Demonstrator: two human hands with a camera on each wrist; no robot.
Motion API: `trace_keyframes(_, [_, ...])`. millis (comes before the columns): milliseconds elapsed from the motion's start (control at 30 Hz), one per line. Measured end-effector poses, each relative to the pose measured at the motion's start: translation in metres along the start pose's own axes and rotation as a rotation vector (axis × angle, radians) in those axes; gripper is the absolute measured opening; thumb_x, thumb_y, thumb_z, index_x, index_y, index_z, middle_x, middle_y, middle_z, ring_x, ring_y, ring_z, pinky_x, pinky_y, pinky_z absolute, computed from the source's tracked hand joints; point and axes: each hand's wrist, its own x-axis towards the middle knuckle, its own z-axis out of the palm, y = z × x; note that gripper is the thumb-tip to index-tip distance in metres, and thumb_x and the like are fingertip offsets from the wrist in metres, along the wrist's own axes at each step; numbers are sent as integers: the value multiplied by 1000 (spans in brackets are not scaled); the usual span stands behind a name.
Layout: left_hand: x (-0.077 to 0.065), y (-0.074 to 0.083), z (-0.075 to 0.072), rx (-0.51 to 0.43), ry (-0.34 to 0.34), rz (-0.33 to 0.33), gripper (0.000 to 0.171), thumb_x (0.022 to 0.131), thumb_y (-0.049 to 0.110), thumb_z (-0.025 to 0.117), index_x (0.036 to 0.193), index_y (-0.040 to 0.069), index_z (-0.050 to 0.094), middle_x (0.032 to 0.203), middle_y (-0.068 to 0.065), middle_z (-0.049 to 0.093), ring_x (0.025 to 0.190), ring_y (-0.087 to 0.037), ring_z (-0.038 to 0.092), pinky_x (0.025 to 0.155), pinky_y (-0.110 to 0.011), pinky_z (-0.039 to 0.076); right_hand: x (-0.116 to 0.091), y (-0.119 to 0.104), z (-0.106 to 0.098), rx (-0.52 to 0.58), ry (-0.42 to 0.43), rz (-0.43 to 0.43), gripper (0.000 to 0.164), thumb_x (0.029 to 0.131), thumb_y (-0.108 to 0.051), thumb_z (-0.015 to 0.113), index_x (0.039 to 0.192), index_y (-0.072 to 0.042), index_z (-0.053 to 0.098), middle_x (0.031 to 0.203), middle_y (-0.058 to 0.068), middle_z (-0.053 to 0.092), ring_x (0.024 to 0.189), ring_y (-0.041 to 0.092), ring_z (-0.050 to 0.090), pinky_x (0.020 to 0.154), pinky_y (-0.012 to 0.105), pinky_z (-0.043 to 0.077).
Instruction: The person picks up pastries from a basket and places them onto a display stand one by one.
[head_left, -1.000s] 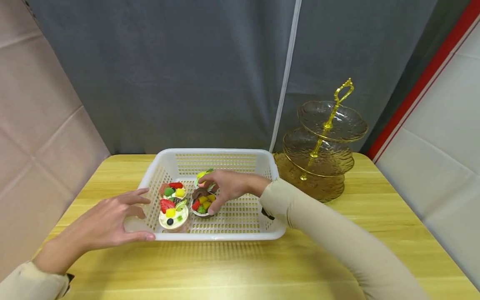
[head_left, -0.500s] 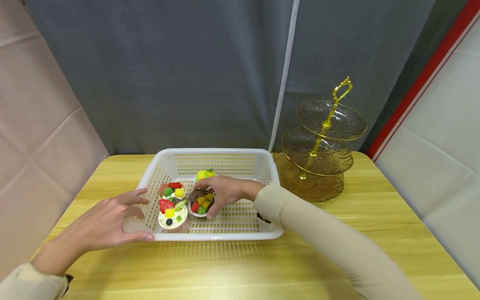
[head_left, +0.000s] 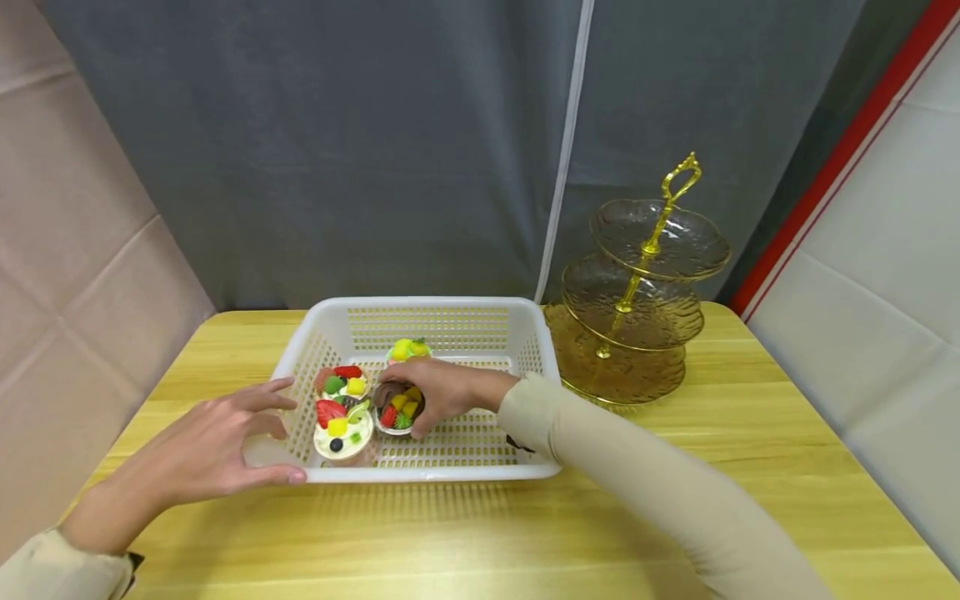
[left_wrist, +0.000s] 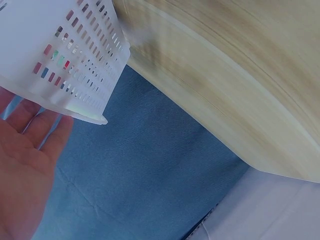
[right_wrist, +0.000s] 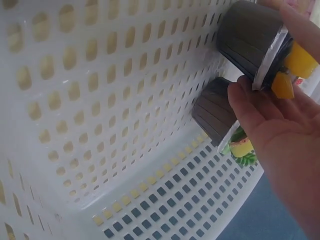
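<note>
My right hand curls over a chocolate cupcake topped with fruit, inside the white basket. In the right wrist view, thumb and fingers lie on either side of its dark cup. Just behind it is a cupcake with yellow fruit, partly covered by that hand. Left of these sit a white cream cupcake with strawberry and blueberry, and another fruit-topped cupcake. My left hand spreads at the basket's left end, thumb at the front rim, fingertips at the rim in the left wrist view.
A three-tier glass cake stand with a gold handle stands right of the basket. The wooden table backs onto a grey curtain. Pale panels rise on the left and right sides.
The right hand has shifted slightly left and settled around the chocolate cupcake, uncovering more of the yellow-topped one. The left hand has stayed at the basket's end.
</note>
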Motion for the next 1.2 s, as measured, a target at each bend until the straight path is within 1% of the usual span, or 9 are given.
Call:
trace_keyframes(167, [0,0,0,0,2,0,45,64,68,80,76,26,69,113,-4,70,112,-36,64,68,-48,54,1,-2,1,-25,-1,13,77,77,-10,85,143,-6,45,135,6,55,119,11,52,101,21,39])
trace_keyframes(400, [-1,0,1,3,7,2,45,65,67,81,76,25,69,111,-4,70,109,-37,65,67,-46,54,0,-4,0,-23,22,48,72,77,-14,84,140,-10,49,126,0,58,108,7,54,94,20,42])
trace_keyframes(500, [0,0,1,3,7,5,45,65,67,81,76,25,69,112,-5,69,109,-37,65,66,-47,54,-2,-7,-4,-15,39,67,73,78,-16,83,141,-10,48,127,0,59,105,7,55,91,20,44])
trace_keyframes(700, [-1,1,0,2,3,-5,44,65,67,81,76,26,69,112,-4,69,110,-36,65,67,-46,54,-9,-18,-20,13,90,62,77,79,-21,82,145,-9,46,123,1,60,97,9,57,84,21,47])
trace_keyframes(767, [-1,1,1,0,4,-5,44,65,66,81,75,26,68,112,-4,69,110,-36,65,67,-46,53,-13,-23,-27,30,111,55,78,79,-22,83,146,-9,45,123,1,61,98,9,58,84,21,47])
trace_keyframes(900, [-1,1,1,-1,9,-6,43,65,66,81,75,26,68,111,-3,69,110,-36,65,68,-46,53,-21,-29,-41,50,169,22,79,79,-23,84,146,-8,46,127,2,61,105,10,58,90,22,45])
trace_keyframes(1000, [-1,1,0,-2,12,-4,43,64,66,81,75,26,68,111,-3,69,111,-36,65,68,-46,53,-30,-30,-52,61,207,11,80,78,-25,85,146,-8,47,131,2,61,112,13,58,92,24,45])
trace_keyframes(1067, [-1,0,1,-5,13,-1,44,64,66,82,76,26,69,111,-3,69,110,-36,65,68,-47,53,-37,-29,-58,72,230,18,82,78,-28,85,147,-8,45,133,1,59,116,14,57,93,25,45])
trace_keyframes(1200, [-1,0,1,-1,15,-1,45,64,66,82,76,25,69,111,-3,69,109,-36,66,67,-46,53,-53,-27,-72,99,289,36,84,77,-30,86,148,-10,46,131,-1,60,117,16,59,91,27,48])
